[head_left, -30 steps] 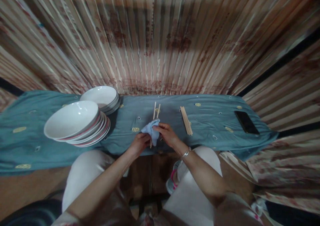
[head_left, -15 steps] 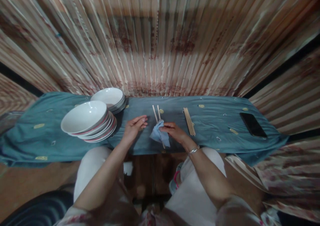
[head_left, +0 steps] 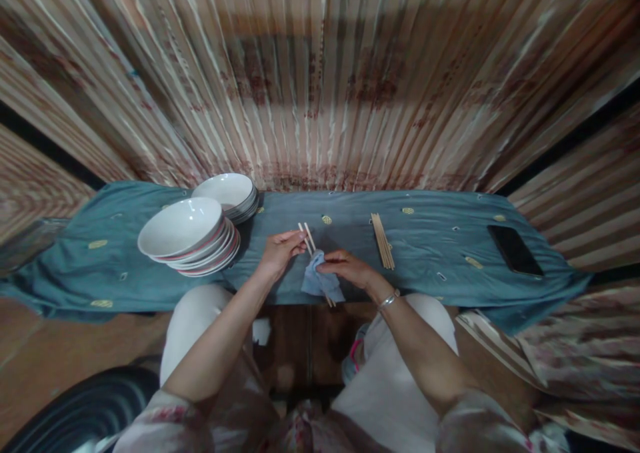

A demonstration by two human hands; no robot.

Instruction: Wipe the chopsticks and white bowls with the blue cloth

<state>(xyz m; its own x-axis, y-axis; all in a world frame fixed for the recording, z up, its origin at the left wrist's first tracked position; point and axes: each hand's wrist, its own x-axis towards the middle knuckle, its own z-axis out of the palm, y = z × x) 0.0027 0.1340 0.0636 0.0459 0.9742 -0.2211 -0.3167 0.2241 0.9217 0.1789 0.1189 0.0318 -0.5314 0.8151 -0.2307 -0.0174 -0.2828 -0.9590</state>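
Two light wooden chopsticks [head_left: 309, 234] stand slanted in front of me, with a blue cloth [head_left: 320, 278] wrapped around their middle. My left hand [head_left: 284, 249] pinches the chopsticks near their upper ends with thumb and fingers. In my right hand [head_left: 350, 267] the cloth is gripped around the chopsticks; their lower tips stick out below it. A silver bracelet [head_left: 389, 299] is on the right wrist. To the right of that hand, a bundle of several chopsticks [head_left: 383, 241] lies on the teal tablecloth [head_left: 430, 239].
On the left stand a tall, leaning stack of white bowls [head_left: 183, 229] and a lower stack behind it [head_left: 227, 191]. A black phone [head_left: 514, 249] lies at the right. A pleated curtain [head_left: 320, 93] hangs behind the table. A black round stool [head_left: 85, 409] is at lower left.
My left hand has moved right and taken hold of the chopsticks' upper part. The chopsticks and cloth have tilted and shifted slightly toward me. The view has shifted a little.
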